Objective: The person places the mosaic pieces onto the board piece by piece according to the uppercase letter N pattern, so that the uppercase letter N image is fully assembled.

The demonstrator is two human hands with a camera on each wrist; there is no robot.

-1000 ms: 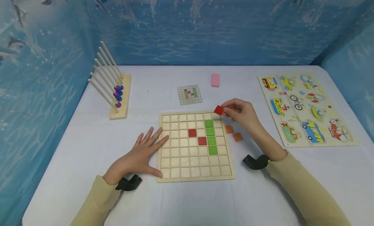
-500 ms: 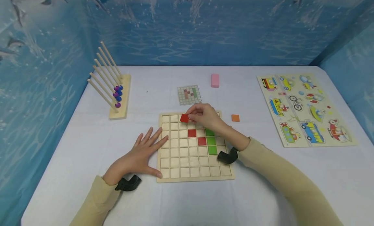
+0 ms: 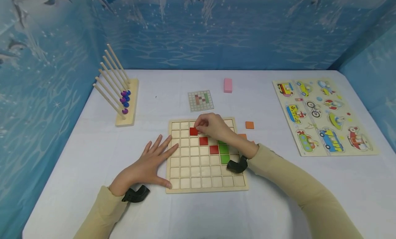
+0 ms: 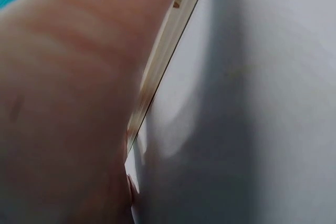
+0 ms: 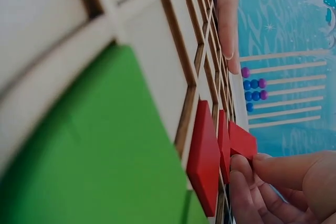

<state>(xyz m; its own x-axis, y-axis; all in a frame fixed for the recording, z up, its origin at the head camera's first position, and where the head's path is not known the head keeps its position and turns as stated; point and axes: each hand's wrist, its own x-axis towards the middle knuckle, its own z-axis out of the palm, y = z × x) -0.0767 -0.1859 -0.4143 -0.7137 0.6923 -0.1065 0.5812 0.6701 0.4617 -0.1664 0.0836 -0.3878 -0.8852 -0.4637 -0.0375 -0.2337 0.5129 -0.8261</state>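
Note:
My right hand [image 3: 214, 125] pinches a red square tile [image 3: 193, 131] between thumb and finger at a cell in the upper part of the wooden grid board [image 3: 207, 190]. In the right wrist view that tile [image 5: 244, 139] looks tilted against the board. Two more red tiles, one [image 3: 203, 141] above the other [image 3: 213, 149], lie in cells stepping down to the right. Green tiles [image 3: 224, 159] fill part of a column on the right, partly hidden by my right arm. My left hand [image 3: 146, 167] lies with fingers spread, fingertips and thumb touching the board's left edge.
Several orange tiles [image 3: 249, 125] lie right of the board, some half covered by my forearm. Behind it are a small pattern card [image 3: 200, 100] and a pink block [image 3: 228, 85]. A bead-and-peg stand [image 3: 131, 108] is at left, a vehicle picture board [image 3: 315, 129] at right.
My right hand has carried the red tile left across the board from its upper right corner and lowered it to a cell. My left hand has stayed put.

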